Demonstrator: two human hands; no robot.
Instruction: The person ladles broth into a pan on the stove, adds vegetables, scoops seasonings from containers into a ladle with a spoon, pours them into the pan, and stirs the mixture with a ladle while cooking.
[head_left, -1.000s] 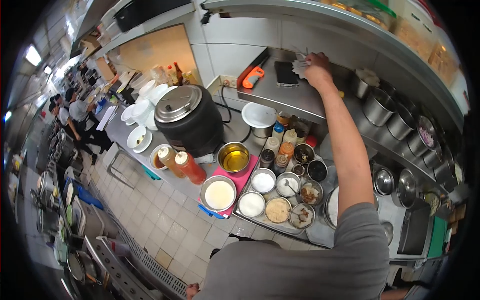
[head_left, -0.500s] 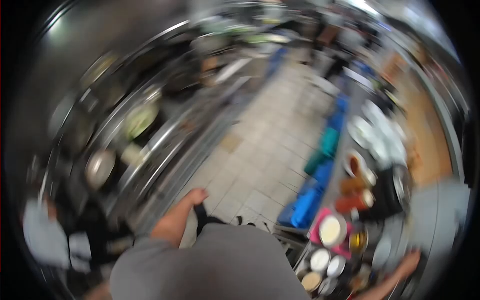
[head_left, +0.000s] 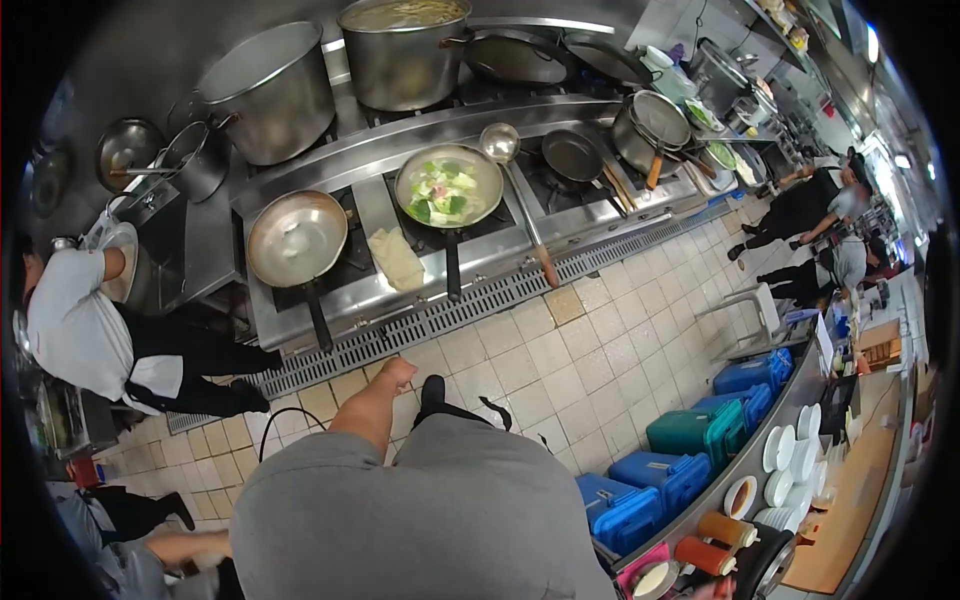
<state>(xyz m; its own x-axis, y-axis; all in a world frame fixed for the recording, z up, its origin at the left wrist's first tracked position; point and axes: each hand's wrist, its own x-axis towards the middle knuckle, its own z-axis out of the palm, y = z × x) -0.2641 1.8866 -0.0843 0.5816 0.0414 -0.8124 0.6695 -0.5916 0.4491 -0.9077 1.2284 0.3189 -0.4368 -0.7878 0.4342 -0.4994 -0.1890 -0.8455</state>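
My left hand (head_left: 401, 375) hangs over the tiled floor in front of the stove (head_left: 520, 262), its fingers curled in with nothing seen in them. A small part of my right hand (head_left: 714, 590) shows at the bottom edge, near a red squeeze bottle (head_left: 704, 555) and a bowl of white stuff (head_left: 655, 580); its fingers cannot be made out. On the stove, a pan (head_left: 478, 163) holds green and pale vegetables. To its left are a folded cloth (head_left: 397, 260) and a pan (head_left: 297, 238) with no food visible. A long ladle (head_left: 525, 212) lies to the right.
Large pots (head_left: 270, 92) stand behind the burners. A person (head_left: 80, 315) in a white shirt is at the left, another (head_left: 110, 545) at the lower left. More people (head_left: 800, 205) are at the far right. Blue and green bins (head_left: 697, 432) line the right counter, with stacked white dishes (head_left: 801, 460).
The view has swung toward the stove and is sharper. My right hand has dropped to the bottom edge and is mostly out of view. My left hand stays low before my body.
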